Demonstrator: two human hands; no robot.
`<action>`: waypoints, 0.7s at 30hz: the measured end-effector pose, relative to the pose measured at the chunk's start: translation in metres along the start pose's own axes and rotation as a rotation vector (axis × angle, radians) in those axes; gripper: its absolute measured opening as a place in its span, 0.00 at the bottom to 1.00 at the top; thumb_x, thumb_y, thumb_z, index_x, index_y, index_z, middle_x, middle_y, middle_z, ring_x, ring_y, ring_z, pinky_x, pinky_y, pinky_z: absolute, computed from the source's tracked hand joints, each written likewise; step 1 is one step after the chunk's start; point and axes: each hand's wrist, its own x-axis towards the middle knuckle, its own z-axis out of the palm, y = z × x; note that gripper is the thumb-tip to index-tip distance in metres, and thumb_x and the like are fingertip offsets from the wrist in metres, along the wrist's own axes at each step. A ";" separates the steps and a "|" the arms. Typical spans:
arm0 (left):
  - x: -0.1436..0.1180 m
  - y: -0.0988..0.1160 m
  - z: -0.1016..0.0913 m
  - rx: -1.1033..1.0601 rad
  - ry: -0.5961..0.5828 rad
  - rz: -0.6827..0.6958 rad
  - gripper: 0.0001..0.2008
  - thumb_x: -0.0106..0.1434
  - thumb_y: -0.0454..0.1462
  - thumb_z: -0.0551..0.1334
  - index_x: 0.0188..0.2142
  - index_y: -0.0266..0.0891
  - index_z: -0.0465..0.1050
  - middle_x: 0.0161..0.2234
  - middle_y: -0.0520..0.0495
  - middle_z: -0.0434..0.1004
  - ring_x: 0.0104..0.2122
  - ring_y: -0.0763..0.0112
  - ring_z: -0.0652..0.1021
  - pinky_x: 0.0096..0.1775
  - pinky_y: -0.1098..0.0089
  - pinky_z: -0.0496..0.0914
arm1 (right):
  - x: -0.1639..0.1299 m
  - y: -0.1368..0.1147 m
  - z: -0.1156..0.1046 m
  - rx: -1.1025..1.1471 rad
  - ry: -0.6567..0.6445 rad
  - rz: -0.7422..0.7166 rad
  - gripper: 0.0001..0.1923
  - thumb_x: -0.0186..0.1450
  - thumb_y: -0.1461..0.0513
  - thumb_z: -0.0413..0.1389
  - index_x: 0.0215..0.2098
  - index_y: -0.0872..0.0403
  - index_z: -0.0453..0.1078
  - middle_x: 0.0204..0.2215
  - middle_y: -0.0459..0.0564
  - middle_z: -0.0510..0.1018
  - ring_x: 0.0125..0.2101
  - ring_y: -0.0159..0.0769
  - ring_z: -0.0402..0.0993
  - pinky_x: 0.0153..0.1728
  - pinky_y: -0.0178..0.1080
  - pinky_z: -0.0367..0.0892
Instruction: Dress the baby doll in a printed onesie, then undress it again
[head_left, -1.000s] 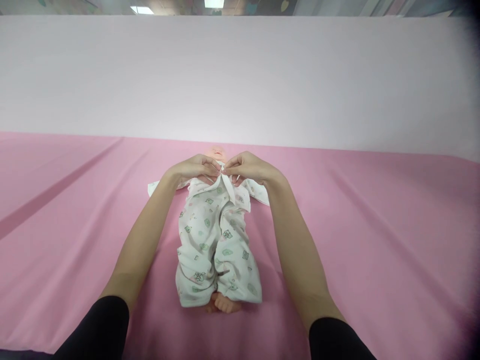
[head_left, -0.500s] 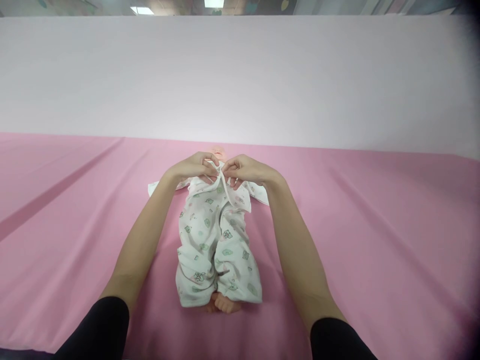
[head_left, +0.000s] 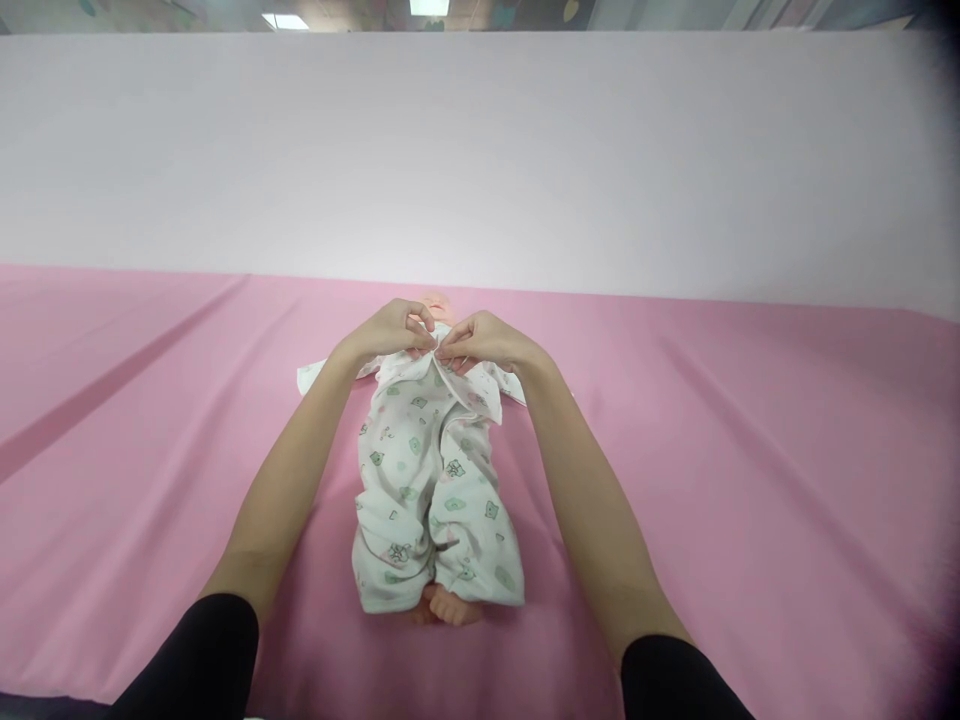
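Note:
A baby doll (head_left: 437, 304) lies on its back, head away from me, dressed in a white baby shirt (head_left: 405, 368) and white pants (head_left: 409, 480) with green and pink prints. My left hand (head_left: 397, 328) pinches the shirt's front edge near the neck. Close beside it, on the right, my right hand (head_left: 480, 340) pinches the opposite front edge. Below my fingers the shirt front hangs apart in a flap to the right. Whatever small fastening sits between the fingertips is too small to make out. The doll's feet (head_left: 450, 606) stick out below the pant legs.
Under the doll spreads a pink sheet (head_left: 735, 520) with long creases. Behind it rises a plain white panel (head_left: 480, 160). Ceiling lights (head_left: 429, 8) show above the panel's top edge.
My right hand has shifted slightly left and down, so both sets of fingertips are closer together. The shirt's front edges now meet near the neck.

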 end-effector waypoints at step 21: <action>-0.022 0.027 0.005 0.497 0.081 -0.106 0.11 0.53 0.35 0.61 0.38 0.39 0.67 0.27 0.49 0.75 0.25 0.69 0.75 0.28 0.71 0.66 | 0.002 0.000 -0.001 0.056 -0.012 0.041 0.04 0.55 0.65 0.63 0.26 0.59 0.72 0.18 0.44 0.69 0.18 0.25 0.66 0.23 0.31 0.70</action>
